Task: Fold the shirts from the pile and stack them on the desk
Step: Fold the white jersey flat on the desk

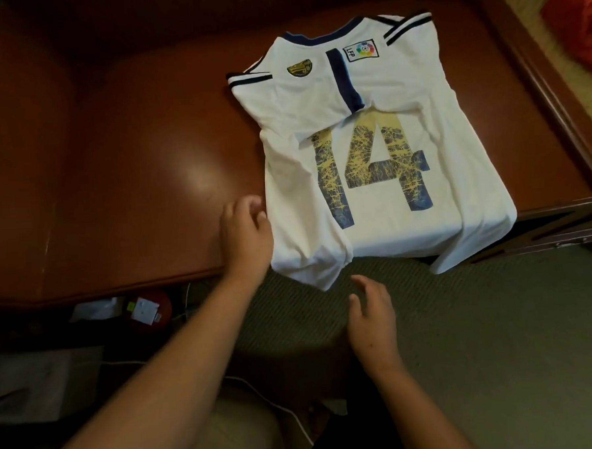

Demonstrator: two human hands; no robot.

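While dim clutter [144,309] under the desk [131,185] is too dark to make out, the left hand [245,232] shows plainly, fingers loosely curled and holding nothing, at the shirt's [369,145] left edge; touching or not, I cannot tell. That white shirt, numbered 14, lies on the desk with sleeves folded in and its hem hanging over the front edge. Just below the hem hovers the right hand [371,318], fingers relaxed, clear of the cloth. Top right, red fabric [582,27] is cut off.

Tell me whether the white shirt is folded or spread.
Partly folded: the shirt has both sleeves turned in over the number, hem hanging off the desk.
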